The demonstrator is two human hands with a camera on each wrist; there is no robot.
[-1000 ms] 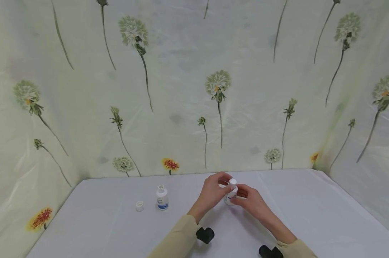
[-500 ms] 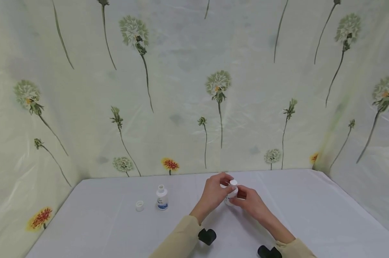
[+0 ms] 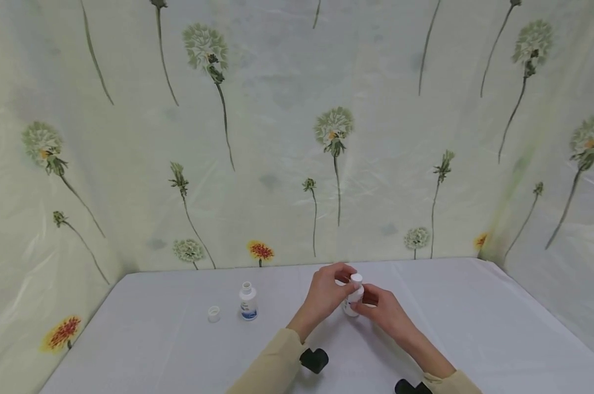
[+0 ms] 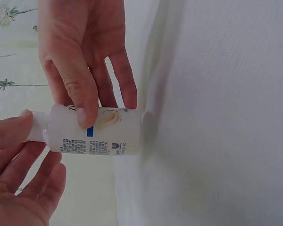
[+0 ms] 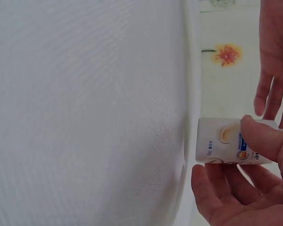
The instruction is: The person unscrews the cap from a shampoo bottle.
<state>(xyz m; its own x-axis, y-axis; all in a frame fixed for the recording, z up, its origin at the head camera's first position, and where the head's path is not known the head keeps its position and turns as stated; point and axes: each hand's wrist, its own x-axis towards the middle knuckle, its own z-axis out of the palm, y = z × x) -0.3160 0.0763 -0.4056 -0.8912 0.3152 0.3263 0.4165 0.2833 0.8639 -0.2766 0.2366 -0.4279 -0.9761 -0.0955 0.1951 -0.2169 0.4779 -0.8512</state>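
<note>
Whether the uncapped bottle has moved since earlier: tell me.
No: in the head view, the uncapped bottle keeps its place below the printed red flower.

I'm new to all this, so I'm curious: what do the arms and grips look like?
The left grip and right grip are bare, ungloved human hands. Pale yellow sleeves end short of them, with a chunky black device beside each sleeve. No cables show.

On the table (image 3: 154,350), a loose cap (image 3: 214,314) lies left of an open bottle (image 3: 248,302); farther right, a capped bottle (image 3: 355,295) is between the hands (image 3: 326,287).
</note>
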